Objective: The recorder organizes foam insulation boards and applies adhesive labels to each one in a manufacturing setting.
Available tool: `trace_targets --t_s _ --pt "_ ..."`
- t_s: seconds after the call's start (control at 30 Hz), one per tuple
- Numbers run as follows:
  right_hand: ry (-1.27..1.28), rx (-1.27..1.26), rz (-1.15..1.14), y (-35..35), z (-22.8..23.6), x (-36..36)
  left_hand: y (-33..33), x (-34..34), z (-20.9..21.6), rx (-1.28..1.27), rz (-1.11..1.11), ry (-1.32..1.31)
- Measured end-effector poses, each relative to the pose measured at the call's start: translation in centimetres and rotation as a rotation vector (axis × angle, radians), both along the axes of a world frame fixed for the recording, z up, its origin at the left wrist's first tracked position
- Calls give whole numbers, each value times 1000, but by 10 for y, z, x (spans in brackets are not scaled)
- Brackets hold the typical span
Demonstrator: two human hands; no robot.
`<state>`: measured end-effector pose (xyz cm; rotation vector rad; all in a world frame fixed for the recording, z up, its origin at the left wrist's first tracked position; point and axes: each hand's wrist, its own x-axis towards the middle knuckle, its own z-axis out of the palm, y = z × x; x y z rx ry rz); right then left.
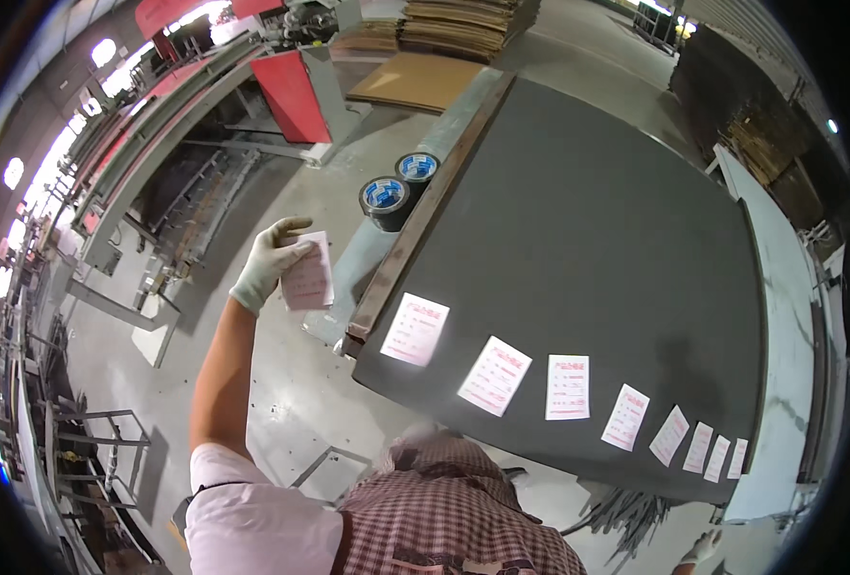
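My left hand, in a white glove, is closed on a small stack of white paper slips with pink print. It is raised over the floor, left of the dark grey sheet. Several similar slips lie apart in a curved row along the sheet's near edge, from a left slip past a middle slip to a narrow-looking right slip. My right hand, also gloved, shows small at the lower right, beyond the sheet's near corner. Its fingers look stretched out, with nothing visible in them.
Two rolls of black tape stand on a pale ledge beside the sheet's brown left rail. A marbled pale panel borders the right side. Dark strips hang below the near edge. A red-and-grey machine stands far left; brown boards are stacked behind.
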<state>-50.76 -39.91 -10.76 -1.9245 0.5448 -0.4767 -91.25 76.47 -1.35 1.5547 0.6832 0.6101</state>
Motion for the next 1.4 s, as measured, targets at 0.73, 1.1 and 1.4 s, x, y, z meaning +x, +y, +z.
trace_targets --t_s 0.73,1.1,1.4 --pt "427 -16 369 331 102 -197 -98 192 -80 208 -196 78" --pt "596 -121 28 69 -47 -370 -592 322 -98 230 -1176 138" --pt "617 -11 406 -75 -44 -332 -886 369 -145 291 -1481 368"
